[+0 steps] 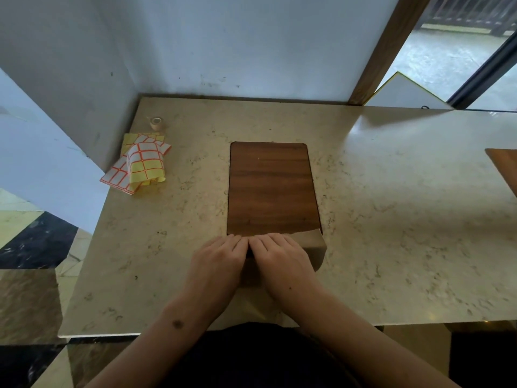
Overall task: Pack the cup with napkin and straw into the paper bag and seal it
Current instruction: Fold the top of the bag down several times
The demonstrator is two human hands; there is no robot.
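A brown paper bag stands at the near edge of the marble table, just in front of a dark wooden board. My left hand and my right hand lie side by side, palms down, on the bag's folded top, fingers together and pressing on it. Only the bag's right corner and a strip between my hands show. The cup, napkin and straw are not visible.
Sheets of yellow and white sticker labels lie at the table's far left, with a small roll of tape behind them. Another wooden board pokes in at the right edge. White walls close off the back and left.
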